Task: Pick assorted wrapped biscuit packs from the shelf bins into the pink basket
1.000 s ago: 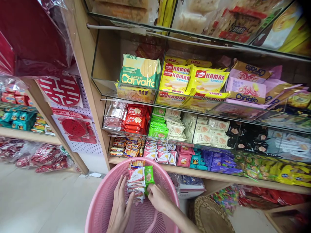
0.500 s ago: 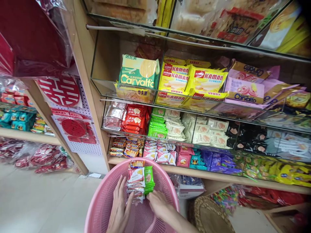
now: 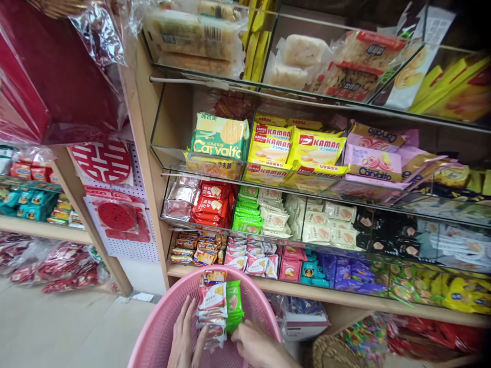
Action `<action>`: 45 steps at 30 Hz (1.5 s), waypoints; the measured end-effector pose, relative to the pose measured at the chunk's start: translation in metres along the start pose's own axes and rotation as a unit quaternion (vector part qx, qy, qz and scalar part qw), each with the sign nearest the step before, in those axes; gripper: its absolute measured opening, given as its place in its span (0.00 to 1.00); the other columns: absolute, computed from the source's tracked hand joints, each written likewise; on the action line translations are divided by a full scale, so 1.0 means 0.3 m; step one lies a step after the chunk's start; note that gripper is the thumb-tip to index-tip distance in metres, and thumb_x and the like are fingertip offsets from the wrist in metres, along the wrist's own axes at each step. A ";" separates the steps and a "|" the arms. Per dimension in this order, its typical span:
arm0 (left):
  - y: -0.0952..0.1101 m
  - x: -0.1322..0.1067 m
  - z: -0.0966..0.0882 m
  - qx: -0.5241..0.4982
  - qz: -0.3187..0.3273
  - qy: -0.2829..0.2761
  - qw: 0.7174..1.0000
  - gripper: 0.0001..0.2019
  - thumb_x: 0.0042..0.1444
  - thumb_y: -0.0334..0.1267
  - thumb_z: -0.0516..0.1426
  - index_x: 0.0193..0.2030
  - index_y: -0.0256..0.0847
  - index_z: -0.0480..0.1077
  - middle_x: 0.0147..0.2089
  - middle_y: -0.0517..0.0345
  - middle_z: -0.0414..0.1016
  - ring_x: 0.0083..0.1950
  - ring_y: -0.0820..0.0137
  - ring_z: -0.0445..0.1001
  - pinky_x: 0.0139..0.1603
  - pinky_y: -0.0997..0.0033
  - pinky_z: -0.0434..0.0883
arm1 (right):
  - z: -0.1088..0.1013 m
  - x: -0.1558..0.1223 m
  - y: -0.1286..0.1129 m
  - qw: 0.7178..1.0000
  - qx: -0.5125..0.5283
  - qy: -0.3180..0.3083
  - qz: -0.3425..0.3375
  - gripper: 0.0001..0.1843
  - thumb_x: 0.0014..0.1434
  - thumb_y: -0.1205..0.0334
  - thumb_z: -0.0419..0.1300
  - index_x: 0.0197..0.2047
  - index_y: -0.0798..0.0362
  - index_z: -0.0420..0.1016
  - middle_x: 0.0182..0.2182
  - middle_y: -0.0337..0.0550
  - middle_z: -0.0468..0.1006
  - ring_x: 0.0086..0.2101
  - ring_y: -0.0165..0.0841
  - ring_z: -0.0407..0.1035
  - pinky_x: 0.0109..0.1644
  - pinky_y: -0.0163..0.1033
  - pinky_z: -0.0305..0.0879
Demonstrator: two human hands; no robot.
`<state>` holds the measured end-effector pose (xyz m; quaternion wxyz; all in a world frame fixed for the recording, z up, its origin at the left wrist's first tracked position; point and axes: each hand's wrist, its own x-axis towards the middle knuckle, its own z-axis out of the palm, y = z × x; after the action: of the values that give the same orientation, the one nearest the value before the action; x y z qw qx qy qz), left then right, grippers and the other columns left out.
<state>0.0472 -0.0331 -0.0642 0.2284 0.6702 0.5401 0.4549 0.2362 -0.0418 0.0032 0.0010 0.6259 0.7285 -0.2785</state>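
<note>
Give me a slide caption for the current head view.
Left hand at white packets, right hand at green packets, inside a pink basket before stocked snack shelves.

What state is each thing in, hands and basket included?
Left hand: fingers extended, beside white packets
Right hand: fingers bent at green packets, grip unclear
Pink basket: open-topped, partly filled
White packets: wrapped, lined up in basket
Green packets: wrapped, beside white ones
Yellow packets: wrapped, shelved

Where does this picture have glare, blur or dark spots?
Head view: bright glare on the crinkled clear plastic at upper left; head view: the right hand looks softly blurred, while the yellow KAMAN packs read clearly; head view: the upper right corner falls to black.
</note>
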 end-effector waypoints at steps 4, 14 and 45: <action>-0.018 0.004 0.007 -0.003 0.014 0.001 1.000 0.26 0.61 0.43 0.46 0.66 0.49 0.46 0.68 0.51 0.49 0.67 0.59 0.52 0.64 0.48 0.57 | -0.274 -0.103 -0.043 0.989 0.053 -0.068 -0.119 0.11 0.54 0.65 0.54 0.32 0.49 0.80 0.27 0.34 0.79 0.30 0.31 0.70 0.36 0.32 0.61; -0.042 0.007 0.029 -0.005 0.020 0.020 1.000 0.26 0.61 0.43 0.45 0.66 0.49 0.47 0.68 0.51 0.50 0.67 0.58 0.53 0.63 0.47 0.58 | -0.832 0.007 -0.043 0.900 -0.179 0.372 -0.140 0.21 0.66 0.56 0.42 0.57 0.53 0.64 0.56 0.49 0.67 0.56 0.38 0.58 0.57 0.46 0.54; -0.056 0.005 0.030 -0.006 0.008 0.039 0.999 0.25 0.61 0.43 0.45 0.65 0.49 0.48 0.68 0.52 0.52 0.67 0.58 0.53 0.63 0.48 0.58 | -0.960 0.293 -0.076 0.921 -0.211 0.328 0.005 0.19 0.63 0.67 0.41 0.53 0.51 0.66 0.49 0.49 0.74 0.49 0.41 0.66 0.54 0.44 0.58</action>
<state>0.0463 -0.0248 -0.0815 0.2074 0.6552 0.5403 0.4855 0.2964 0.1541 0.2251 -0.1041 0.6714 0.7266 0.1026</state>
